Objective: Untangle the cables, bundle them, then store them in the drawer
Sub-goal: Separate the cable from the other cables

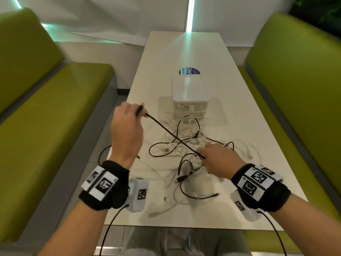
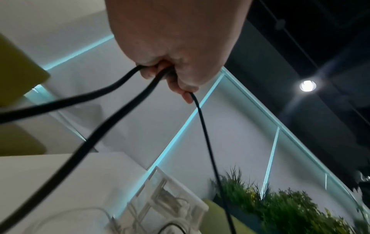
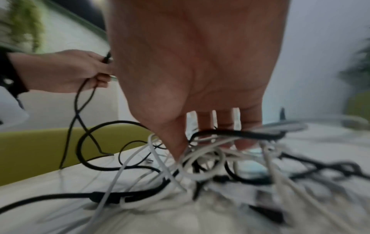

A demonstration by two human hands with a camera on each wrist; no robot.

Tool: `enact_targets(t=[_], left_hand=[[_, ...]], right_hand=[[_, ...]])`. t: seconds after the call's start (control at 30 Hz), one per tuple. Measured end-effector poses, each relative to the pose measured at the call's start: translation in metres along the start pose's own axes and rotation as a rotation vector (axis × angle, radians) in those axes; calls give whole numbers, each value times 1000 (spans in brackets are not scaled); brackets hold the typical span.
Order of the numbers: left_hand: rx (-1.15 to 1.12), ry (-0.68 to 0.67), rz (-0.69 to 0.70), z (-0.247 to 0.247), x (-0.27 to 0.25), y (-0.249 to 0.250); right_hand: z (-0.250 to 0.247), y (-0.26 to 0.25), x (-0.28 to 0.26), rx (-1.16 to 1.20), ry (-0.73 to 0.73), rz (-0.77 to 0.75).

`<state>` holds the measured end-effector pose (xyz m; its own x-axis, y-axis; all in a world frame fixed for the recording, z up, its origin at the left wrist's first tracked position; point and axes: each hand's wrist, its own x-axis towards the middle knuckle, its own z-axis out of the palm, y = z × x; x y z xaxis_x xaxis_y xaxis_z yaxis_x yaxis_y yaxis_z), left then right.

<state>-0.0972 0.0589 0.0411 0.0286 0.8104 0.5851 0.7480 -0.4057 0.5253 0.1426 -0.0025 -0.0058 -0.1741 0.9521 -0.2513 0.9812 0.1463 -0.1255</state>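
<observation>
Black cable [image 1: 171, 134] pulled taut toward 10 o'clock by fisted left hand [image 1: 127, 126]; right hand [image 1: 218, 159], fingers spread wide, pins tangle [image 1: 184, 145], freeing it.

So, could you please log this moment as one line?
stage: untangling | left hand: grips black cable, raised | right hand: in cable pile | drawer: shut

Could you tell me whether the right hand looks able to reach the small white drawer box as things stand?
Probably yes. The drawer box stands just beyond the cable tangle, with nothing upright between. But the right hand is down among the cables, and the left hand holds a black cable taut across the path.
</observation>
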Motion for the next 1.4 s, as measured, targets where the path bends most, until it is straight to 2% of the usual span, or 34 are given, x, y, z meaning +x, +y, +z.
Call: enact_targets(t=[0.07, 0.17, 0.27, 0.33, 0.4, 0.47, 0.57, 0.63, 0.7, 0.87, 1.1, 1.3, 1.4], left_hand=[[8, -5, -22, -6, 9, -5], [137, -138, 67, 3, 7, -7], [264, -236, 54, 15, -4, -17], [221, -213, 70, 16, -10, -15], [124, -198, 164, 18, -17, 2], [63, -287, 285, 27, -30, 24], [161, -492, 436, 47, -53, 43], [239, -633, 408, 56, -62, 43], [242, -688, 334, 58, -64, 42], [152, -518, 273, 57, -52, 28], [20, -300, 171, 29, -31, 17], [-26, -215, 2, 21, -27, 12], [-13, -267, -27, 25, -28, 12]], right_hand=[[1, 5, -1, 49, -35, 31], [-1, 4, 0, 107, 20, 4], [-3, 0, -2, 100, 52, 7], [-4, 0, -4, 64, 45, 46], [-1, 3, -3, 23, 44, 64], [3, 3, -2, 13, 54, 61], [5, 0, -3, 0, 110, 37], [3, -1, -6, 12, 139, 27], [3, 1, -8, 31, 143, 30], [6, -4, -9, 7, 115, 0], [5, -6, -6, 97, 159, -29], [-3, -3, -4, 157, 121, -39], [-4, 0, -3, 275, 94, -82]])
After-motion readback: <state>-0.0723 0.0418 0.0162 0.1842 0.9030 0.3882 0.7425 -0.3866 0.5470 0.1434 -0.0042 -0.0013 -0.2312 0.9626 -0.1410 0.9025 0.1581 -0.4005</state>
